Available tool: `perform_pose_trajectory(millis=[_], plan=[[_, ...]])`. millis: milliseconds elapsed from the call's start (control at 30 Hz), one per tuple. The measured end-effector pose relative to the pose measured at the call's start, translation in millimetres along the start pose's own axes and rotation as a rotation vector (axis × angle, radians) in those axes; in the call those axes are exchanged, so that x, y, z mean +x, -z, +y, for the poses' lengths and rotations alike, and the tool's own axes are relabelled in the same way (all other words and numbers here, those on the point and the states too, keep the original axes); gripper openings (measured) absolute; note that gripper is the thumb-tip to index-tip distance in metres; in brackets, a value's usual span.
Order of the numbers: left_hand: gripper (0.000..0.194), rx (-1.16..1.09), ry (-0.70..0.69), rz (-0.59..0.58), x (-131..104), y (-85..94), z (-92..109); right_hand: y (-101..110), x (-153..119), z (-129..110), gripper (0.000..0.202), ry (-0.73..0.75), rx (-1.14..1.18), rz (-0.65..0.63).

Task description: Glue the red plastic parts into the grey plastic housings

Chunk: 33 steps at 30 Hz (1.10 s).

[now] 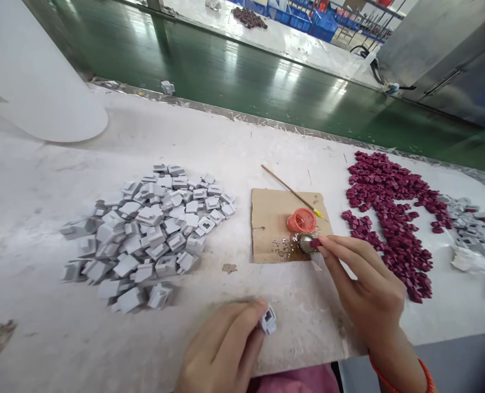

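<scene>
My left hand [229,344] is closed around a small grey plastic part [268,320] with a square opening, near the table's front edge. Between the fingertips of my right hand [360,278] is a small maroon plastic piece [315,243]. It is over a small round metal cap [306,243], at its rim; whether it touches the cap I cannot tell. The cap sits on a piece of cardboard [262,210] with wet, shiny spots. Just behind the cap stands a small red cup [301,220]. A thin brown stick [287,187] with a yellow end lies across the cardboard's far edge.
A heap of grey parts [152,229] lies to the left. Maroon pieces [393,218] are spread at the right, beside more grey parts [469,221] and a crumpled white tissue [471,261]. Beyond the table runs a green conveyor belt [242,71]. A white cylinder [41,82] stands far left.
</scene>
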<state>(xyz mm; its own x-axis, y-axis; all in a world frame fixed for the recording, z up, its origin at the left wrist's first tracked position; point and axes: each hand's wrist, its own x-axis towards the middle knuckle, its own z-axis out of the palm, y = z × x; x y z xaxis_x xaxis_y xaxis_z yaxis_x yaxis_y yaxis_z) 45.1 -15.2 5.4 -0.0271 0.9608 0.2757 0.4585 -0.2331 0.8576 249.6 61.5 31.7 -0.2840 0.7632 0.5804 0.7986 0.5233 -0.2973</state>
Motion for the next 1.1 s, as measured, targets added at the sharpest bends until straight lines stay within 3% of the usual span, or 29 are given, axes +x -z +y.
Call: perform_pose_trajectory(millis=[167, 333, 500, 900, 1100], plan=[[0.03, 0.036, -0.074, -0.032, 0, -0.3, -7, 6, -19, -35, 0.031, -0.238, 0.269, -0.013], [0.028, 0.023, -0.077, -0.068, 5, 2.0, -9, -3, -39, -63, 0.03, -0.238, 0.469, -0.06], [0.028, 0.017, -0.067, -0.09, 5, 2.6, -7, -10, -42, -65, 0.029, -0.279, 0.457, -0.058], [0.028, -0.014, -0.071, -0.062, 3, 2.3, -8, -8, -32, -66, 0.029, -0.141, 0.492, -0.199], [0.029, 0.027, -0.101, -0.141, -4, 9.1, -20, -12, -26, -71, 0.016, -0.129, 0.524, -0.226]])
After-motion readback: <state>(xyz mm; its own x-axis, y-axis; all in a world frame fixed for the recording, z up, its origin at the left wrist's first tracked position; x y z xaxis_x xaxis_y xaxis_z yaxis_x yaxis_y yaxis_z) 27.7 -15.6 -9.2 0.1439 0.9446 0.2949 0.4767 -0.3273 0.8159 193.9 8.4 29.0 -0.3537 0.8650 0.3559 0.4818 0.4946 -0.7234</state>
